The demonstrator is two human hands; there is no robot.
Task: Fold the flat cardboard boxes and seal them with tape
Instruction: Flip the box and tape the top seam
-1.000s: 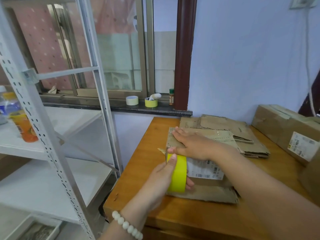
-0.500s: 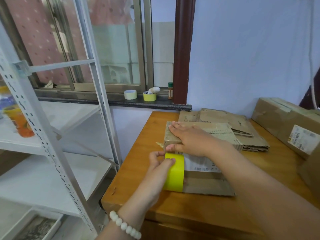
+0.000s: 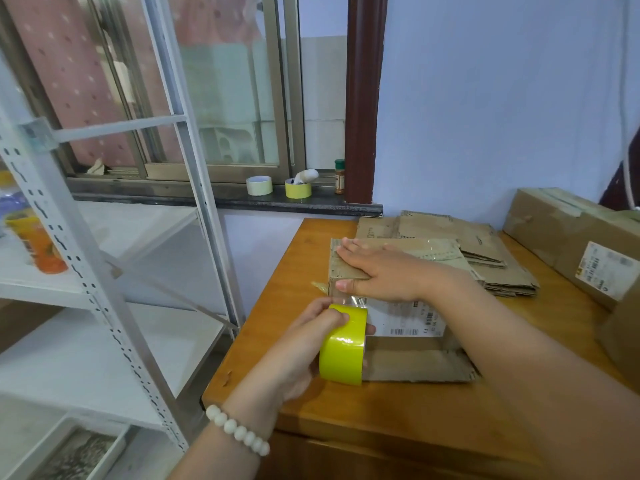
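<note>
A folded cardboard box [image 3: 401,317] with a white label stands on the wooden table [image 3: 381,410], its lower flap lying flat toward me. My left hand [image 3: 304,344] grips a yellow-green roll of clear tape [image 3: 343,344] at the box's near left corner. A short strip of clear tape runs from the roll up to the box's top edge. My right hand [image 3: 384,271] lies flat on the box top, with its thumb pressing the tape end on the front face.
A stack of flat cardboard boxes [image 3: 485,254] lies behind the box. Sealed boxes [image 3: 571,237] stand at the right. A white metal shelf rack [image 3: 104,271] stands left of the table. Two tape rolls [image 3: 298,188] and a small jar [image 3: 339,176] sit on the windowsill.
My left hand has drawn the roll down and toward me, away from the top edge, and a strip of clear tape now shows. My right hand stays flat on the box.
</note>
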